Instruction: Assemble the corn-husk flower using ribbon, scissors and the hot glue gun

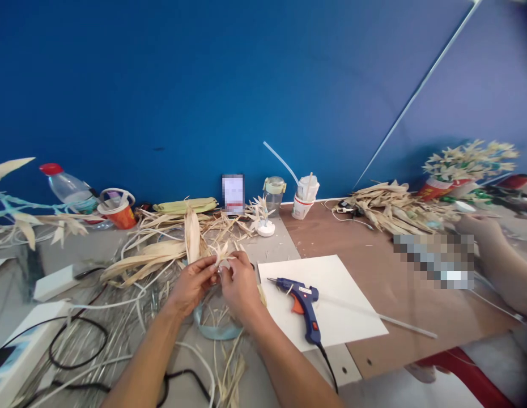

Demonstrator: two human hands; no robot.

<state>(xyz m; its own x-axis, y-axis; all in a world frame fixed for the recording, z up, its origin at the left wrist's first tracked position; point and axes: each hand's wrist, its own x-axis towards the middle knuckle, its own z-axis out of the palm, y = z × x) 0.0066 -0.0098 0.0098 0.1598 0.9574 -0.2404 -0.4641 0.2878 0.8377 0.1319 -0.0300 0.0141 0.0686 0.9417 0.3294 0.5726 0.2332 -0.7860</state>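
A small pale flower of dried husk petals [221, 251] is pinched between my two hands, near the middle of the table. My left hand [194, 283] has its thumb and fingertips closed on the flower's left side. From the right, my right hand [240, 280] grips its base with bent fingers. Beneath the hands curls a light blue ribbon [219, 332]. A tall dried husk [192, 233] stands just behind my left hand. To the right, a blue glue gun [304, 306] with an orange trigger lies on a white sheet [348, 309].
Husk piles [148, 258] spread left, with cables and a white power strip [38, 334]. Along the wall stand a phone [233, 194], a jar [273, 198] and a paper cup [302, 208]. Another person's arm [495, 266] rests at the right, near more husks [395, 207].
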